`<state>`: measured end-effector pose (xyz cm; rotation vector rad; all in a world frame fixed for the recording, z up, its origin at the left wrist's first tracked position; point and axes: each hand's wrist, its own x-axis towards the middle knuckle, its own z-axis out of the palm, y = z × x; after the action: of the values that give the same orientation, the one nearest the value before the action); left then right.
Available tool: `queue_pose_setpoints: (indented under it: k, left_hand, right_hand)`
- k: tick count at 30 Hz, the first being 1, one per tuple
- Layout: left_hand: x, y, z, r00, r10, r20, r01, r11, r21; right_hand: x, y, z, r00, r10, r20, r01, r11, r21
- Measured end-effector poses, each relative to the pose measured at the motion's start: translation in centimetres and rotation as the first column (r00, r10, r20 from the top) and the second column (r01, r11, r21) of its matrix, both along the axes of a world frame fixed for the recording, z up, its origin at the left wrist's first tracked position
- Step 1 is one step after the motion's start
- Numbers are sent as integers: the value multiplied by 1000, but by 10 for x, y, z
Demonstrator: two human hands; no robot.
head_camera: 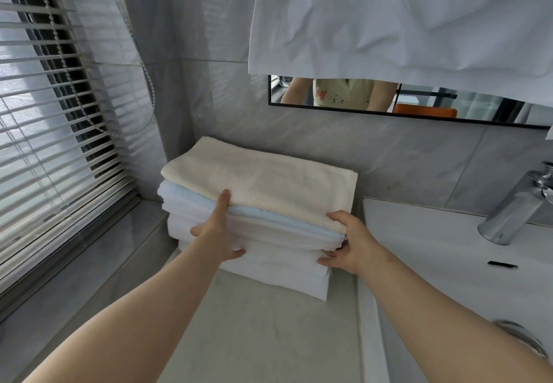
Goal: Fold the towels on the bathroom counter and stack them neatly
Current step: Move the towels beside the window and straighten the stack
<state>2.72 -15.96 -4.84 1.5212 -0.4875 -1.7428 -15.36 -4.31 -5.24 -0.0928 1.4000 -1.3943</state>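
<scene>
Two bare forearms (155, 317) are framing the shot from 7 and 5 o'clock, and both are ending at the stack of towels (269, 263), which is sitting dead centre on the pale counter (254, 340), backed up against the tiled wall. Over at 9 o'clock of the pile, the left hand (217, 230) is gripping the front face, thumb hooking over the cream towel (263, 182) on top, fingers pressing into the white layers below. At 3 o'clock, the right hand (350, 242) is clasping the front corner, thumb on the cream towel, fingers curling in lower down. A pale blue towel (269, 218) is peeking out just under the cream one. Blinds (45, 113) are filling 9 o'clock; a basin (449, 248) and tap (514, 206) are sitting at 3 o'clock; a white cloth (389, 23) is hanging over the mirror (478, 110) at 1 o'clock.
</scene>
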Motion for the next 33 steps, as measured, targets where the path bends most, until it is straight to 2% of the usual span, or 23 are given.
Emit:
queue_pose_setpoints:
  k: [7, 15, 20, 22, 25, 28, 33]
  left_hand:
    - [-12, 16, 5, 998, 13, -60, -10, 999, 51]
    - [-21, 33, 9, 970, -180, -163, 197, 976, 92]
    - [-20, 31, 14, 963, -234, -131, 247, 965, 90]
    - [-15, 25, 17, 976, -192, -102, 199, 978, 65]
    - [-5, 12, 20, 997, -37, -70, 40, 998, 51]
    - [7, -7, 20, 992, 122, -13, -123, 992, -43]
    - [26, -44, 17, 979, 205, 9, -201, 966, -164]
  right_hand:
    - [-14, 0, 3, 999, -25, -45, 25, 1000, 17]
    - [-13, 6, 15, 999, -38, 39, 40, 997, -66]
    - [-15, 8, 21, 999, -10, 50, 14, 997, -76]
    - [-15, 8, 20, 999, -7, 52, 11, 997, -71]
    - [-15, 9, 18, 998, 4, 61, 0, 997, -72]
    - [-17, 10, 17, 998, 24, 64, -19, 997, -75]
    - [-22, 8, 12, 997, 41, 60, -35, 995, -96]
